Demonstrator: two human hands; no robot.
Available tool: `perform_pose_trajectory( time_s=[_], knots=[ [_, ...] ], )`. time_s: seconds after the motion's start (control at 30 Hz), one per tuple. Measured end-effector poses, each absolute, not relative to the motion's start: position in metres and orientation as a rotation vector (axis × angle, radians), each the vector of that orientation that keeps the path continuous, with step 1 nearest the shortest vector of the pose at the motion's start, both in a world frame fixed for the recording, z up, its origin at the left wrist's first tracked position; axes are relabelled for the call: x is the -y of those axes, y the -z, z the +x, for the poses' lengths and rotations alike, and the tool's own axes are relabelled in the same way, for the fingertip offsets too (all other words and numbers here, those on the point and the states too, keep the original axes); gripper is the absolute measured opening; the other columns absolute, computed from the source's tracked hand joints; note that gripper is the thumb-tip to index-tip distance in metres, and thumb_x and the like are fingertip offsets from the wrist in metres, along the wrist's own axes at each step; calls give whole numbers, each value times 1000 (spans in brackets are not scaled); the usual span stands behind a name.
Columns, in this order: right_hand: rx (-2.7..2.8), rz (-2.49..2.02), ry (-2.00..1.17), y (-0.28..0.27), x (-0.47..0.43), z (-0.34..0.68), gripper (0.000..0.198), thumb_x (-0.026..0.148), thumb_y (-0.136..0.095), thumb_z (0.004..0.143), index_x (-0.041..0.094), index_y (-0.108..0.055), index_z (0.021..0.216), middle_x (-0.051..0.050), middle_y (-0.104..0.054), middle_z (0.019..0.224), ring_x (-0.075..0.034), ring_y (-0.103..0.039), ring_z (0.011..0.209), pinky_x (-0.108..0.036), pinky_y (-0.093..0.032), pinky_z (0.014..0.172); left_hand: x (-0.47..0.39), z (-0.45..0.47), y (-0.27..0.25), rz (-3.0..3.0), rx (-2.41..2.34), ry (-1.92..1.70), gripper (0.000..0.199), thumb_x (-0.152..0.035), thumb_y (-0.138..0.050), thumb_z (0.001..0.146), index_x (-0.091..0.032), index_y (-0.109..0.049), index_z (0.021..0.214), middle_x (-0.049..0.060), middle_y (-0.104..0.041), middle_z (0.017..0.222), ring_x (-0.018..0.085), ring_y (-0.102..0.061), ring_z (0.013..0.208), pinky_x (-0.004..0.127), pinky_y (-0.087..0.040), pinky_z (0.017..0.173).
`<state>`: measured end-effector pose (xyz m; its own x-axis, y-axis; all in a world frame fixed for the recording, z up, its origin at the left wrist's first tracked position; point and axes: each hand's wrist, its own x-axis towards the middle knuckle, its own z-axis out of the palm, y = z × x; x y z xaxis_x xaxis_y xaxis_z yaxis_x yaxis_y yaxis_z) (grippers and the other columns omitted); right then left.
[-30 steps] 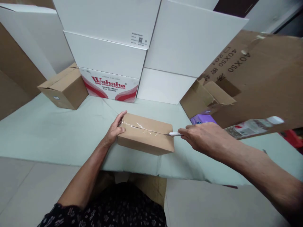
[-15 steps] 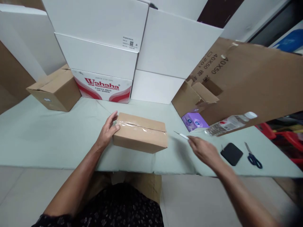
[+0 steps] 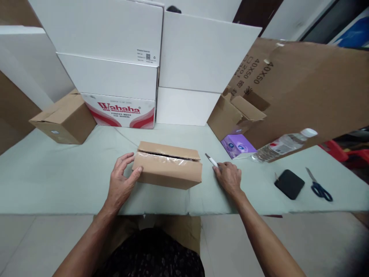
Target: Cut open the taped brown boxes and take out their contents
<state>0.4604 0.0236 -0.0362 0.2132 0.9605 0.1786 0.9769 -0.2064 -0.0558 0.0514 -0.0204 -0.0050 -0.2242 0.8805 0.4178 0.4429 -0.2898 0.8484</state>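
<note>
A brown cardboard box [image 3: 168, 173] lies on the table in front of me. A narrow gap runs along its top between the flaps, with clear tape along the near flap's edge. My left hand [image 3: 122, 181] is at the box's left end, thumb touching the front face and fingers spread beside the corner. To the right of the box, low over or on the tabletop, my right hand [image 3: 229, 177] is closed around a white-handled utility knife [image 3: 212, 161]. Its blade points up and to the left, apart from the box.
White cartons, one a Wahaba-like printed carton [image 3: 121, 111], stand behind. Another brown box [image 3: 65, 121] is at left. At right are an opened carton [image 3: 227, 117], a purple box [image 3: 238, 146], a plastic bottle [image 3: 284, 146], a black pad [image 3: 290, 184] and scissors [image 3: 319, 188].
My right hand has come down and left toward the tabletop with the utility knife. The gap between the box's flaps looks wider. My left thumb has slid down onto the front face.
</note>
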Motion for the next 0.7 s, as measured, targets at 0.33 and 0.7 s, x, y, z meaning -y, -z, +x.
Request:
perform_pose_trajectory(
  time_s=[0.33,0.7],
  knots=[
    [1781,-1183,-309,-32,28,377,21,34,-69,94,26,-74,113,-4,-70,105,-17,-66,86,-36,-53,90,21,47,8,1579,-1247,-1590,14,-30,-74,89,-24,-65,97,10,-53,151,28,-45,148,49,-36,122],
    [2508,-1027,-634,-101,4,350,25,33,-55,102,25,-77,113,-7,-76,122,-24,-71,112,-39,-58,96,38,40,6,2014,-1328,-1596,8,-18,-62,90,-25,-62,95,12,-56,147,30,-53,140,55,-47,112]
  ],
)
